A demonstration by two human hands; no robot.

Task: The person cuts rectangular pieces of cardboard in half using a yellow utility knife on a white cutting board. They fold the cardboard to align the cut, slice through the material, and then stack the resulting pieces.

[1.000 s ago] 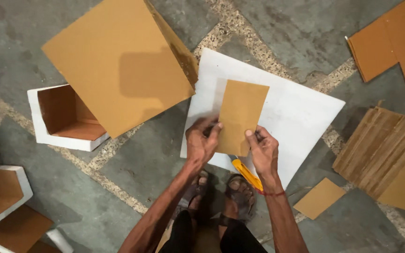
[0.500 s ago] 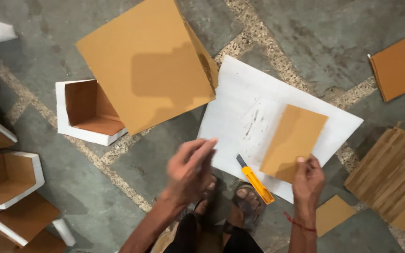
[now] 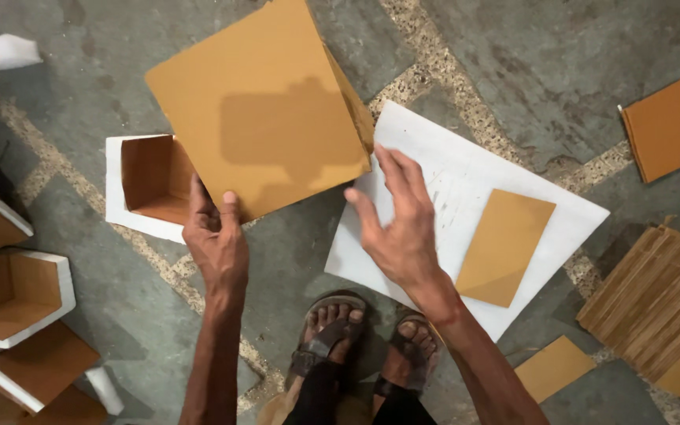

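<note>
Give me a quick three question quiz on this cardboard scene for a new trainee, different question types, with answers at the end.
1. True or false: the left hand grips the edge of the large cardboard sheet.
2. What does the small cardboard rectangle lie on?
   A. bare floor
   B. the white board
   C. the open box
3. Fill in: the right hand hovers with its fingers ____.

Key: 1 true; 2 B; 3 spread
</note>
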